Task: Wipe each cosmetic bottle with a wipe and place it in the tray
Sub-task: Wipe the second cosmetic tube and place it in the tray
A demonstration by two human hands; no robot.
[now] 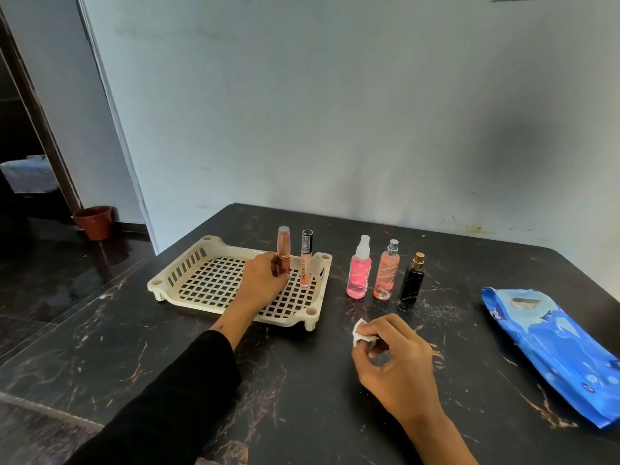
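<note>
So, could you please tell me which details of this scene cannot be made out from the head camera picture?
- Lower part of the copper tube: hidden by the left hand, so whether it rests on the tray is unclear.
- Wipe: mostly covered by the right hand's fingers.
- Wipe pack: cut off by the right edge, its print blurred.
- Gloss tube label: too small to read.
- Room beyond the doorway: too dark.

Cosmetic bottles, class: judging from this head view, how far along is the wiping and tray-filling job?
Done: the peach gloss tube stands in the tray. In hand: the left hand grips the copper bottle upright in the tray; the right hand pinches the wipe. Left: the pink spray, peach spray and black bottle stand on the table.
</note>
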